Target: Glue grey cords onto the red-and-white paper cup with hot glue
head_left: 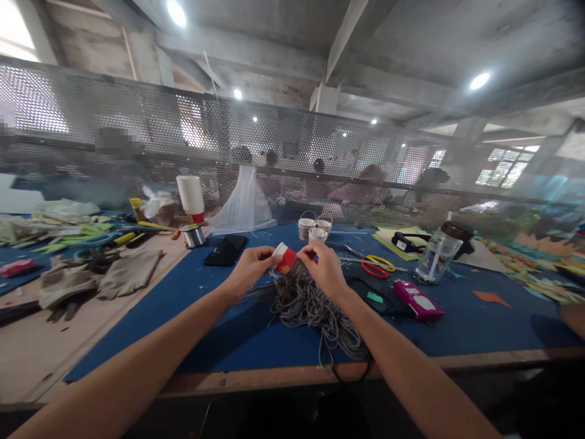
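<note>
Grey cord [315,305] or red cup [284,261]: what the right hand [326,268] grips is unclear, the left hand [251,267] pinches the cup.

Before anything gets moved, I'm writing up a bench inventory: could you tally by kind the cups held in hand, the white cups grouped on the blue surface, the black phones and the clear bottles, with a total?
Held red-and-white cup: 1
Grouped white cups: 3
Black phone: 1
Clear bottle: 1
Total: 6
</note>
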Tool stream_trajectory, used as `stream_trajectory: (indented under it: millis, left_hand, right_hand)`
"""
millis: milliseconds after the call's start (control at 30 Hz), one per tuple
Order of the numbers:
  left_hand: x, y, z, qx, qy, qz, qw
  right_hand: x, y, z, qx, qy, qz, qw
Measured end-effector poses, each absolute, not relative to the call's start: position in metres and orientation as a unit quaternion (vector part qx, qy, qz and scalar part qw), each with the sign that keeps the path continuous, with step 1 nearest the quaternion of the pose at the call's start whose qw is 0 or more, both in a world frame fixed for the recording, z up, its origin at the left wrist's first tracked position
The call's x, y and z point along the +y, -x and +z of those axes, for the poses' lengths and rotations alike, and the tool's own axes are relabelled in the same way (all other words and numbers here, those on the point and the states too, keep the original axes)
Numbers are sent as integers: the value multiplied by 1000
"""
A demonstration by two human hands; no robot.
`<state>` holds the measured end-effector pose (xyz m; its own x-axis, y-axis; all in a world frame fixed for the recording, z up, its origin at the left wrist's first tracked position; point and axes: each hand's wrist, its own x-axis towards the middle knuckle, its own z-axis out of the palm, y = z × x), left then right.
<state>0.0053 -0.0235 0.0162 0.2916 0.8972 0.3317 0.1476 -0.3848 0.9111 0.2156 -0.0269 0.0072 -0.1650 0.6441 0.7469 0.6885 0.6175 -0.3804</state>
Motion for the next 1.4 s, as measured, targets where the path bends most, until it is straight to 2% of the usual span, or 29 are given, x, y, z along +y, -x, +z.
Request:
stream_trajectory:
  millis: [933, 1167, 1267, 1400]
  left_hand:
    - [-20, -3, 12, 362, -705, 441, 421]
    - [-25, -6, 16, 358, -677, 468, 440]
    - [-22, -6, 14, 358, -646, 484, 469]
    - [-18, -5, 10, 351, -604, 506, 505]
  right_hand:
    - [-23, -219, 5, -746, 465, 63, 473]
    - [-20, -224, 9, -737, 439, 104, 503]
    - [-20, -226, 10, -730, 434, 144, 508]
    - [-19, -225, 6, -731, 444, 245, 457]
